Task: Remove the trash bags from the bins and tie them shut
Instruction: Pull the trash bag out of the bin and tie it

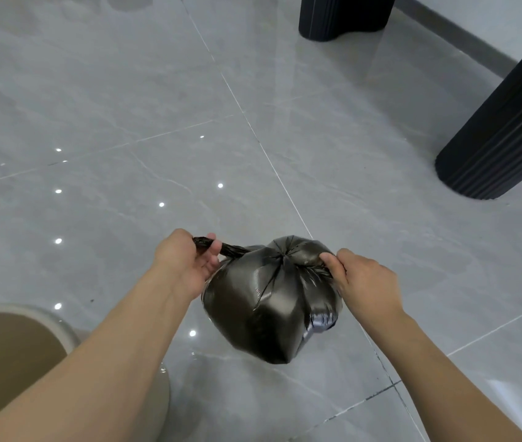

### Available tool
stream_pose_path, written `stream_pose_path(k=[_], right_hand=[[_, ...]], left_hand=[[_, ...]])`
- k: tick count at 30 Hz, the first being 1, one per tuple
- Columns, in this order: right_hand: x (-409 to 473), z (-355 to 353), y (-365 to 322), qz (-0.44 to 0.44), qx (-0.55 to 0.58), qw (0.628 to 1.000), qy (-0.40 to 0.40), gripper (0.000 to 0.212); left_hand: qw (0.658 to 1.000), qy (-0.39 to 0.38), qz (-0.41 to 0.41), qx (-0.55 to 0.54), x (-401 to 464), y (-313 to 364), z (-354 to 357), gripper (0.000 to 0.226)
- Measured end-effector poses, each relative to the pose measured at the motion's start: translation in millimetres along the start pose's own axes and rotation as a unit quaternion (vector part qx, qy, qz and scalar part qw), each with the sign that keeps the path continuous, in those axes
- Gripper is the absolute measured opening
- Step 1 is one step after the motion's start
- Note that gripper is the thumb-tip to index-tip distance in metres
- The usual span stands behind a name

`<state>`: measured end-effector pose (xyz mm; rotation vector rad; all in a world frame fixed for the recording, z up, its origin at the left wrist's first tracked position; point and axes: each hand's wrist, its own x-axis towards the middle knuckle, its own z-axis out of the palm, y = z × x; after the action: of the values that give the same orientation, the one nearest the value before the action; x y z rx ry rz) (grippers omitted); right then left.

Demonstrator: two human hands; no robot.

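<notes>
Black trash bag (272, 301) between both grips, left hand (189, 260) and right hand (361, 282) each clenched on a twisted end.

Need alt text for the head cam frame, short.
Two bare hands hold a full black trash bag above a grey tiled floor; the left hand grips one twisted end, the right hand the other. A beige bin sits lower left.

Counting one black trash bag (269, 301), two hands (189, 260) (364, 282) gripping it, one beige bin (14, 339) left of the bag, two black ribbed pillars (342, 14) (502, 132) beyond it.
</notes>
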<state>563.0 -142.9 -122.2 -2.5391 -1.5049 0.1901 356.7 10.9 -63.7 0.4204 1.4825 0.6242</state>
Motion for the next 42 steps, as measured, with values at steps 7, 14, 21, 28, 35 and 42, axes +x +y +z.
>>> stream_pose_path(k=[7, 14, 21, 28, 35, 42], right_hand=[[1, -6, 17, -0.041, 0.063, 0.992, -0.098, 0.072], [3, -6, 20, -0.061, 0.1, 0.981, -0.154, 0.063], [6, -2, 19, -0.021, 0.152, 0.972, -0.18, 0.063], [6, -12, 6, 0.173, 0.551, 0.723, -0.379, 0.04], [4, -6, -28, 0.309, 0.786, 0.455, -0.281, 0.03], [4, -9, -47, 0.251, 0.646, 0.701, -0.166, 0.02]], left_hand=[[0.68, -0.127, 0.349, 0.633, -9, -21, -5, 0.027], [0.551, -0.093, 0.323, 0.764, -11, -28, -1, 0.056], [0.744, -0.118, 0.184, 0.632, -12, -25, -7, 0.05], [0.536, 0.045, 0.362, 0.761, -1, -39, -6, 0.05], [0.524, -0.122, 0.509, 0.672, 7, -62, -11, 0.01], [0.692, -0.263, 0.333, 0.584, -9, -74, 2, 0.022]])
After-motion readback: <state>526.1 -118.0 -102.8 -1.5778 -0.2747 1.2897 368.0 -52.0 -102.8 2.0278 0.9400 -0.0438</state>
